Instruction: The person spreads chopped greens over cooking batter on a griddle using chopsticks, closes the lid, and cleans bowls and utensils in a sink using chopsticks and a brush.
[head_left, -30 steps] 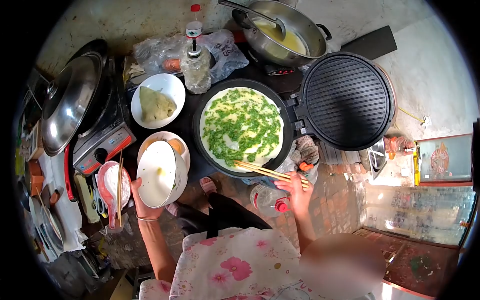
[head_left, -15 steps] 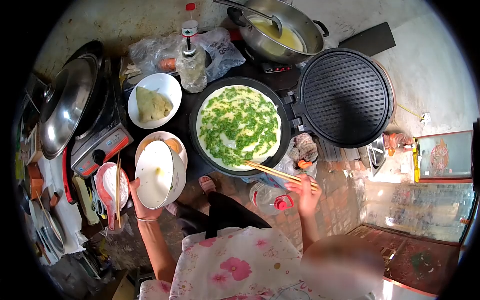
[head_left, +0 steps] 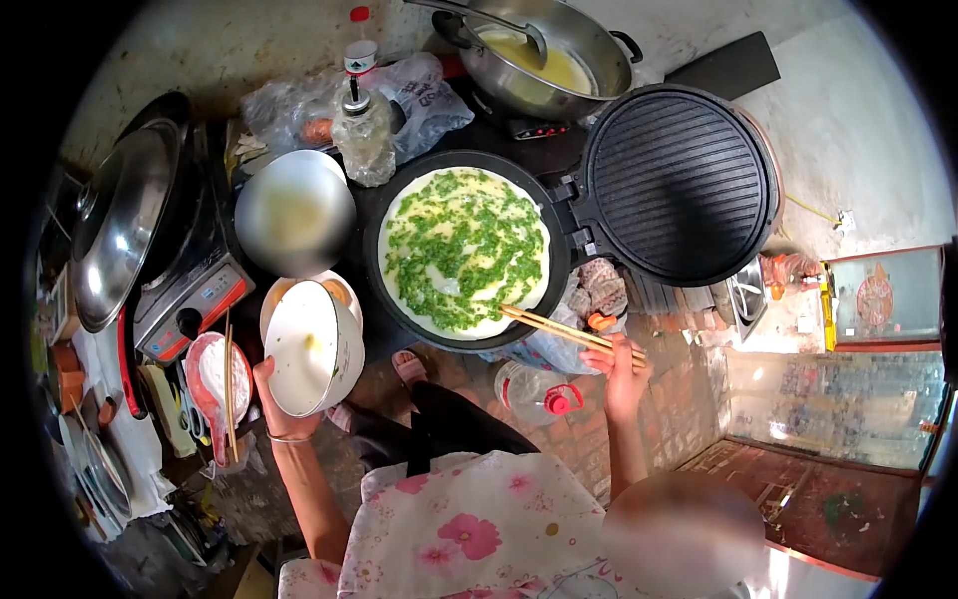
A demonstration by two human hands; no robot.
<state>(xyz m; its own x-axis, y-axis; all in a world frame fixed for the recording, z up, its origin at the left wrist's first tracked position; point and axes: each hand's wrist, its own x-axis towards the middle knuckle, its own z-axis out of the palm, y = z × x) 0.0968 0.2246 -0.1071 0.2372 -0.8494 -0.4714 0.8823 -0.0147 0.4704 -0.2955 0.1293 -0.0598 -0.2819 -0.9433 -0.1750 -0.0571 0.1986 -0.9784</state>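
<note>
My left hand (head_left: 291,411) is closed round the side of a tilted white bowl (head_left: 304,364), whose inside shows a small yellow smear. My right hand (head_left: 623,367) grips a pair of wooden chopsticks (head_left: 567,333). Their tips meet the lower right edge of a pale round flatbread (head_left: 427,314), which is covered with chopped greens and egg. The flatbread lies in a black electric griddle (head_left: 384,299), its ridged lid (head_left: 679,190) swung open to the right.
Behind the griddle stands a steel pot (head_left: 609,85) with yellowish liquid and a ladle (head_left: 537,45). A blurred white bowl (head_left: 339,230) sits at left, near a red flour scoop (head_left: 218,374) and an induction cooker (head_left: 190,309). A plastic jug (head_left: 534,392) stands below.
The chopstick tips have shifted slightly right and up along the flatbread's edge, with my right hand moving right. My left hand still holds the bowl. The whole view has shifted slightly.
</note>
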